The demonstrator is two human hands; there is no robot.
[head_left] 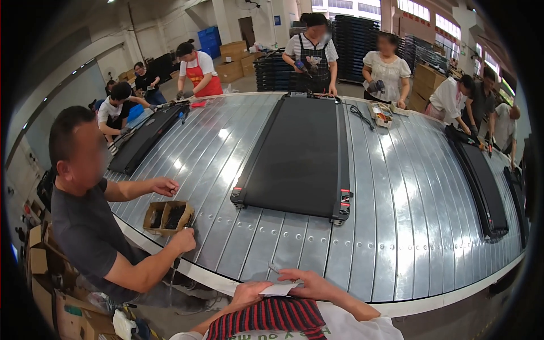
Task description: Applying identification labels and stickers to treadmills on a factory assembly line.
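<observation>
Close to my body, at the near edge of the metal work surface [249,255], my left hand [248,296] pinches a small white piece of paper [277,289]. My right hand [313,284] is at the paper's right side, its fingers stretched apart. Just beyond its fingertips is a small pale strip [273,267]; whether a finger touches it I cannot tell. Farther off, a black treadmill-like deck [294,158] lies flat, with red and black end pieces at its near corners.
At my left a co-worker in a dark shirt [85,226] reaches over a divided cardboard box [168,217] of small dark parts. More black decks [150,139] [481,187] lie at both sides. Across the surface stand several co-workers, two with power drills, near a parts tray [381,114] and a black cable [362,116].
</observation>
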